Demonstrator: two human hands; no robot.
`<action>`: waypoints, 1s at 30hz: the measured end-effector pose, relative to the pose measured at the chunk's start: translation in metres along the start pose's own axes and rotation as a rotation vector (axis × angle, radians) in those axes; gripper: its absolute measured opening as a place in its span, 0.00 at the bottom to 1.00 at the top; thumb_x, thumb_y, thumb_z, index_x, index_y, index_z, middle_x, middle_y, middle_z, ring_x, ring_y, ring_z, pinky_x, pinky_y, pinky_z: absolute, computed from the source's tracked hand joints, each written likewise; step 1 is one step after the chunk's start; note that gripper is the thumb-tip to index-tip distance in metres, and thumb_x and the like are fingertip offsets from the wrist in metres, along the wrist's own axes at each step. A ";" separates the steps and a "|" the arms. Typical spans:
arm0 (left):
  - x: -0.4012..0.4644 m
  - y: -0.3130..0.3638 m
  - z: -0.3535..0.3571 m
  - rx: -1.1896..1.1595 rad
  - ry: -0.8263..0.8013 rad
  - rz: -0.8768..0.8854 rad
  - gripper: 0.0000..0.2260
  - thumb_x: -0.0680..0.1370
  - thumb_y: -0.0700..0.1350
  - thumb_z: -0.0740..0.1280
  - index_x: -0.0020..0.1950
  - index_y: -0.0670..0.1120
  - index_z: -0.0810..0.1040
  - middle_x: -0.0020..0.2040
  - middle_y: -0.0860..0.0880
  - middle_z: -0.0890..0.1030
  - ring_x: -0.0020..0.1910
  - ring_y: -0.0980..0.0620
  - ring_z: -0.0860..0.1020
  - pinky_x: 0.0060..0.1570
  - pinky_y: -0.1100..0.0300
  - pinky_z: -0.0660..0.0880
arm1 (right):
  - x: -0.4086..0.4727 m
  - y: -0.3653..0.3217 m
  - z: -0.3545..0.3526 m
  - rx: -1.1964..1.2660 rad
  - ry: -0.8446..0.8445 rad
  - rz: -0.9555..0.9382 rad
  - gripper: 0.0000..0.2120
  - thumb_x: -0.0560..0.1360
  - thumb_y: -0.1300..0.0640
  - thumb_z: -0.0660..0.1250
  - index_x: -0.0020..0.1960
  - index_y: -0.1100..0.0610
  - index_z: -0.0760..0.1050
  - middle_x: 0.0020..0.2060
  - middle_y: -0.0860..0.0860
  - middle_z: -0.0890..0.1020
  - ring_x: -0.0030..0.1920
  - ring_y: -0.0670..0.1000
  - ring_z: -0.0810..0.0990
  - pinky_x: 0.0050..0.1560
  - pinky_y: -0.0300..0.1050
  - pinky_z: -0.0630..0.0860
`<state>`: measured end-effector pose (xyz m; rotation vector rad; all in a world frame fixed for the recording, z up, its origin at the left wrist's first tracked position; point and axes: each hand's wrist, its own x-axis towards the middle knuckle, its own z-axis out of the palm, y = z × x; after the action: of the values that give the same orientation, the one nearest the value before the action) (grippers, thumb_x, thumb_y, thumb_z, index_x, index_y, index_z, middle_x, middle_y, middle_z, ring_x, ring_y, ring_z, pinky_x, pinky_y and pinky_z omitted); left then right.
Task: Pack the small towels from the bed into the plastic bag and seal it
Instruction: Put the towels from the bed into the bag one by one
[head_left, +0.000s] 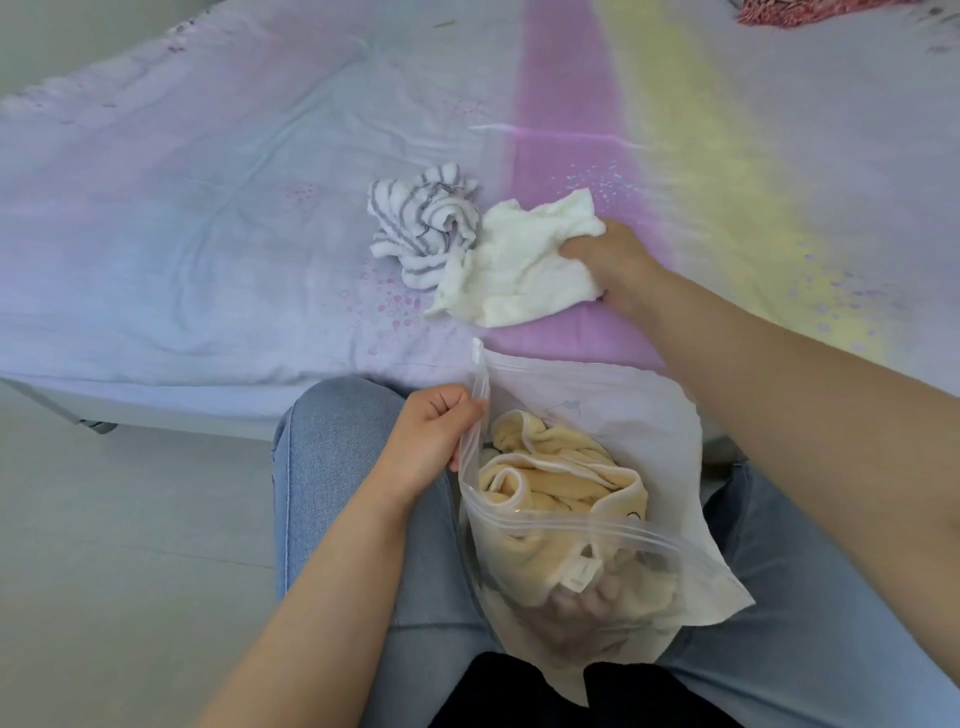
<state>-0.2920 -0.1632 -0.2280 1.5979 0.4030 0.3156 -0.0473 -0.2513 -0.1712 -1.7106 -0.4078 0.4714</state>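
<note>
Packing partway through, by the look of it. The plastic bag (597, 467) sits open on the person's lap, between the knees in blue jeans (332, 467), its mouth facing up toward the bed (208, 234). A pale yellow towel (561, 483) is already inside, bunched near the opening, with something darker showing dimly through the film lower down; cannot tell what. Two towels are left on the bed: a white towel (514, 275) and, touching it on its far left side, a grey-striped towel (421, 223), crumpled. The right hand (613, 265) reaches out over the mattress, fingers curled round the near right edge of the white towel, which lies mostly flat on the sheet. The left hand (431, 441) pinches the bag's left rim just below the zip strip, holding the mouth apart. Judgement: one towel is being taken, one more to fetch, then the zip to press closed; the seal is not yet begun. Room to move: the bed edge runs just beyond the bag's top, so the path from towel to mouth is short and unobstructed. The sheet around the two towels lies wide and bare; a red patterned cloth (810, 13) sits well apart at the far right corner. The bag's near rim sags, so the opening looks narrow on that side.
</note>
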 end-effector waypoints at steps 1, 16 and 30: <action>0.000 0.000 0.001 0.001 0.000 0.000 0.22 0.79 0.36 0.64 0.26 0.46 0.62 0.21 0.53 0.65 0.20 0.57 0.62 0.23 0.67 0.61 | -0.009 -0.006 -0.004 0.052 -0.008 -0.025 0.13 0.66 0.62 0.64 0.49 0.56 0.79 0.48 0.59 0.82 0.53 0.60 0.82 0.51 0.54 0.78; -0.002 -0.002 0.005 0.011 0.043 -0.015 0.23 0.77 0.32 0.64 0.27 0.48 0.60 0.21 0.57 0.60 0.22 0.59 0.58 0.23 0.67 0.57 | -0.150 0.011 -0.026 -1.045 -1.035 -0.158 0.15 0.67 0.52 0.72 0.51 0.51 0.74 0.47 0.47 0.79 0.49 0.48 0.78 0.52 0.53 0.77; -0.006 0.002 0.003 0.008 0.041 0.008 0.22 0.78 0.36 0.64 0.26 0.47 0.62 0.22 0.54 0.62 0.21 0.57 0.60 0.24 0.64 0.58 | -0.162 0.002 0.015 -1.043 -1.140 -0.052 0.16 0.73 0.43 0.69 0.55 0.51 0.73 0.52 0.48 0.78 0.50 0.48 0.77 0.52 0.40 0.74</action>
<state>-0.2961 -0.1685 -0.2255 1.6035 0.4302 0.3539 -0.1929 -0.3225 -0.1620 -2.2285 -1.7437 1.3499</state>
